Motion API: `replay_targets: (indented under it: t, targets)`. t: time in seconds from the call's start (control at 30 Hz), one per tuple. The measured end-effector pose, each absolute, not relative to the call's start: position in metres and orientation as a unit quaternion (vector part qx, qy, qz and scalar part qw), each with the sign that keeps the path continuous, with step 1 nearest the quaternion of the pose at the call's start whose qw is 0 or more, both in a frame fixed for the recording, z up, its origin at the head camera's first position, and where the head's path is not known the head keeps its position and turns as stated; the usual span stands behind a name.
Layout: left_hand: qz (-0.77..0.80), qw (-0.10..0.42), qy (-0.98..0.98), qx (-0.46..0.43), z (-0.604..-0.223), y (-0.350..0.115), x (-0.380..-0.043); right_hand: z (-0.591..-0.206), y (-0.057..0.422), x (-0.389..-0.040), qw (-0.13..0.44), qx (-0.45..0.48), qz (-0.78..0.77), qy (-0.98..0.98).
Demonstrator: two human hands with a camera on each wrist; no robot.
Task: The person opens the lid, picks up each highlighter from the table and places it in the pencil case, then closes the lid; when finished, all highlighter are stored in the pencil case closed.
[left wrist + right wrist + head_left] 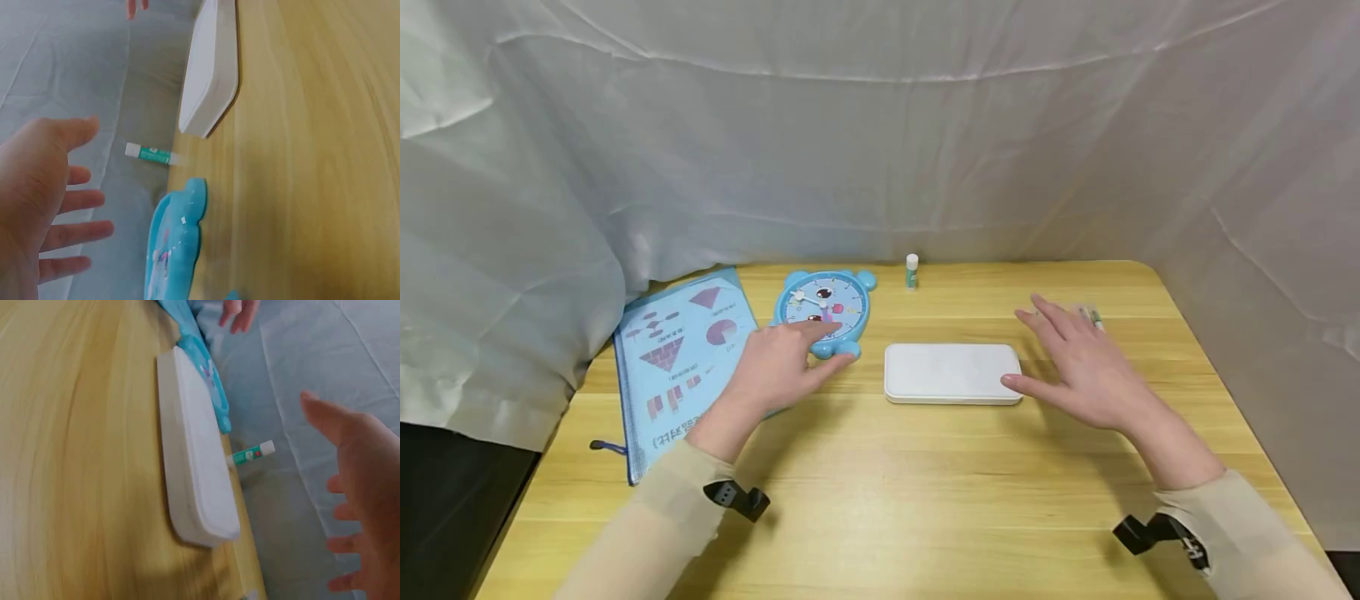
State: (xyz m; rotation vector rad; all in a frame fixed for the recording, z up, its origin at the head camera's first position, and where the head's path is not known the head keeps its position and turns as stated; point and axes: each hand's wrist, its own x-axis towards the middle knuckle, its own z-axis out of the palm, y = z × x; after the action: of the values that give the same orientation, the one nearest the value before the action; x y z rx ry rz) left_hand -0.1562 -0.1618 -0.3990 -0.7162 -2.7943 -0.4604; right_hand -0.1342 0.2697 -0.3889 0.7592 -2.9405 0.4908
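A white pencil case (952,372) lies closed on the wooden table between the two hands. My left hand (778,357) hovers with fingers spread, near the blue toy clock (847,301) and partly in front of it; the left wrist view shows its palm holding nothing. To the right of the case, my right hand (1086,371) is in the air, fingers extended and nothing held. Its thumb overlaps the case's right end in the head view, but the right wrist view shows it apart from the case (206,450). A small glue stick (912,272) stands upright behind the case.
A blue zip document pouch (681,350) with printed charts lies at the left, partly under the left forearm. Small pen-like items (1097,319) lie beyond the right hand, partly hidden. A grey cloth (880,150) hangs along the table's back and sides.
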Motion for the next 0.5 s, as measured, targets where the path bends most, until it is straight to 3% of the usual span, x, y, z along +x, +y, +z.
replay_targets:
  t: [0.23, 0.5]
  targets:
    - [-0.29, 0.089, -0.922, -0.243, -0.411, -0.151, -0.16, -0.385, 0.262, -0.136, 0.0, 0.246, 0.286, -0.926]
    - [-0.453, 0.007, -0.866, -0.209, -0.426, -0.137, -0.159, -0.394, 0.256, -0.137, 0.0, 0.229, 0.351, -0.908]
